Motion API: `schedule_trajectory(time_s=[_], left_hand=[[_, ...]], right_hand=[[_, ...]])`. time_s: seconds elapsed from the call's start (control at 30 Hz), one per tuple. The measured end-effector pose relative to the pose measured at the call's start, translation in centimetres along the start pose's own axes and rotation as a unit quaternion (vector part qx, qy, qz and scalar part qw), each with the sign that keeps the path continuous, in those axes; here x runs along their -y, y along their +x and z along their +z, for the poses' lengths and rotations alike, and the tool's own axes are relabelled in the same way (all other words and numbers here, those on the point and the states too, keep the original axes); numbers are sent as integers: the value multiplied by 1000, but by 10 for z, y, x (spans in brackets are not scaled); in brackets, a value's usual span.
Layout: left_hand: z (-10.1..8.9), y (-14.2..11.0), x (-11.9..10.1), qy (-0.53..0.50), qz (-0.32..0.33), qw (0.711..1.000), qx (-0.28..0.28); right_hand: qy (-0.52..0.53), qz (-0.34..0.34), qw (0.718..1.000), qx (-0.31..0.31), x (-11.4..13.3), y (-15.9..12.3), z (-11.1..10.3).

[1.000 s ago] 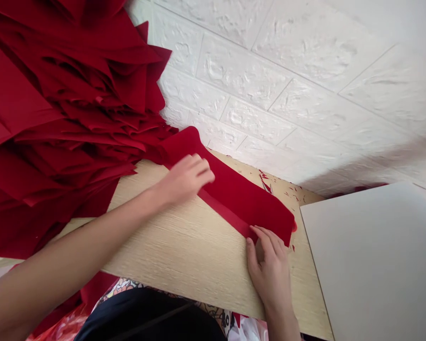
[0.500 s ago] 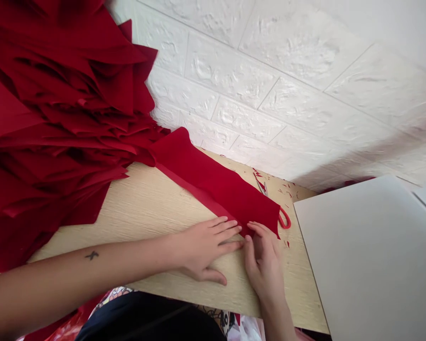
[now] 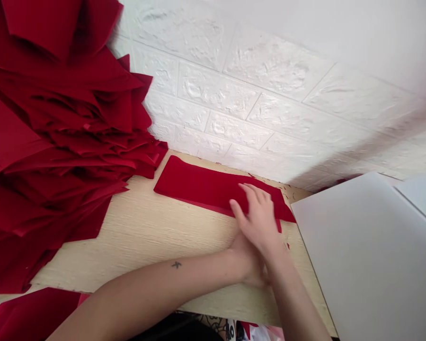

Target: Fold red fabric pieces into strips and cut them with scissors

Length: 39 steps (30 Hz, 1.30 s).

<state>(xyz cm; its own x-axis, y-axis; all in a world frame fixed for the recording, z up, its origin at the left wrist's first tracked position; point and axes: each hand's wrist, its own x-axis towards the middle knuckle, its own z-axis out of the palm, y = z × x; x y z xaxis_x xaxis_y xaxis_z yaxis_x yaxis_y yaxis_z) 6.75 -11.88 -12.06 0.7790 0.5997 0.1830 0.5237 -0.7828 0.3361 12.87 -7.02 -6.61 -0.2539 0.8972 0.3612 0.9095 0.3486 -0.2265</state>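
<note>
Open right hand (image 3: 259, 218) spread over a flat red felt strip (image 3: 195, 184) on the worktop (image 3: 163, 227); left hand (image 3: 246, 265) tucked beneath its wrist, hands together.

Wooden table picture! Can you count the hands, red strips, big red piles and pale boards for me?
red felt strip: 1
red felt pile: 1
hands, the left hand and the right hand: 2
pale board: 1
Total: 5
</note>
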Motion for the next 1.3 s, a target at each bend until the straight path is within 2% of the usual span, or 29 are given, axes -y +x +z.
schedule_trajectory(time_s=[0.1,0.2,0.3,0.37,0.47,0.57,0.67,0.73,0.77,0.83,0.9,0.97,1.03,1.13,1.2,1.3], left_hand=[[14,13,8,-19,-30,999,13],[14,23,26,-44,-13,998,54],[5,28,43,-43,15,997,70],[-2,28,47,-44,8,996,76],[-11,26,42,-53,-24,994,97],[-17,24,36,-63,-40,990,119],[-24,20,31,-67,-47,986,145],[-30,11,28,-49,-52,987,142],[-34,4,28,-35,-43,990,128],[-42,-18,30,-7,6,997,79],[-52,-44,40,2,76,997,32],[-63,-71,60,11,85,996,16],[-73,-91,87,50,5,999,2],[-84,-104,132,104,-164,981,-10],[-91,-102,155,108,-205,973,24],[-98,-93,177,99,-210,971,59]], right_hand=[[23,-17,989,148,-1,16,25],[34,-56,958,279,10,23,33],[26,-62,931,359,33,28,28],[10,-45,926,375,49,30,26],[-16,-35,937,346,65,32,28],[-9,-24,951,307,68,28,31],[96,-44,960,261,57,23,25],[197,-71,961,182,37,17,18],[230,-72,963,120,23,14,14],[228,-35,973,-6,-12,5,7],[192,57,973,-112,-51,-5,3],[180,153,957,-168,-83,-15,1],[167,202,951,-166,-103,-23,3],[109,207,964,-126,-111,-27,8],[52,203,972,-102,-107,-25,12],[-17,201,976,-82,-100,-21,17]])
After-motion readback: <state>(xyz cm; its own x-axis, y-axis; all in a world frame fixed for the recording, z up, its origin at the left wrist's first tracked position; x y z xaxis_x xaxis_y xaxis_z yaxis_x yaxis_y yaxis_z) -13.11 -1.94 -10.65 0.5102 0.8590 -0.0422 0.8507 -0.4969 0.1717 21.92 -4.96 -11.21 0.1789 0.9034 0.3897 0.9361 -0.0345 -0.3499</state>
